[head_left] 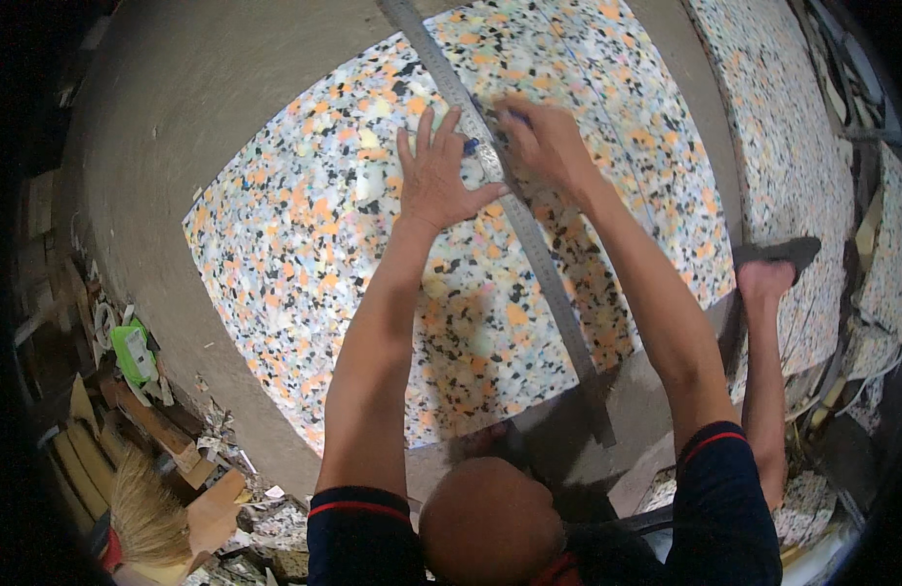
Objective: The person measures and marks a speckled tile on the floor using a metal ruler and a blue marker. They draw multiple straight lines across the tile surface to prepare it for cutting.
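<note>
A speckled foam sheet [314, 234] in white, orange and black lies flat before me. Across it, from the far edge to past the near edge, runs a long grey metal ruler [549, 273]. My left hand [436, 186] presses on the sheet with fingers spread, its thumb lying over the ruler. Beside that hand, a small blue thing and a shiny patch show on the ruler, too small to name. My right hand [544, 142] is closed just right of the ruler around a slim dark blue tool, mostly hidden by the fingers. Dark lines mark the sheet farther right.
Another speckled foam sheet [773, 146] lies at the right, with a dark slipper [778, 256] on a foot at its edge. At the lower left are a straw broom [148, 513], a green package [134, 352] and scraps of board. Grey floor [178, 117] surrounds the sheet.
</note>
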Available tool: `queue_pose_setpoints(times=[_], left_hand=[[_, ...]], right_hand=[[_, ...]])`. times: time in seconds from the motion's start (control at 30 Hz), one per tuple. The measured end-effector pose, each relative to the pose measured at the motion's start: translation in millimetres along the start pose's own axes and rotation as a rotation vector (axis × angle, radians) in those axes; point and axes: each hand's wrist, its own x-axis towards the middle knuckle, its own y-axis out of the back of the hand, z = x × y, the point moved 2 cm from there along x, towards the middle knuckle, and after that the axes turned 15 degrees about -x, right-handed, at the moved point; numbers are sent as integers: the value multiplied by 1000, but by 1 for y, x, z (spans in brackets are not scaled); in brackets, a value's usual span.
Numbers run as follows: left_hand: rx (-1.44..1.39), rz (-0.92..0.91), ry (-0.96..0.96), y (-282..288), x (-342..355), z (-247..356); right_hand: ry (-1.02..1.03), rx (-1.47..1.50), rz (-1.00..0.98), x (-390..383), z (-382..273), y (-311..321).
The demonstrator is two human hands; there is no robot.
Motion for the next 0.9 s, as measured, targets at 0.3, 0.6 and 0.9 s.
queue_pose_setpoints(times=[0.3,0.6,0.9], left_hand=[[83,49,-88,-28,5,-29],[123,77,-221,-16,4,-22],[-99,-247,-484,-23,-33,81]], right_hand=[[-310,40,-242,-302,-5,77],[-405,-46,-236,-426,-24,141],[-449,-240,-209,-449,-11,114]])
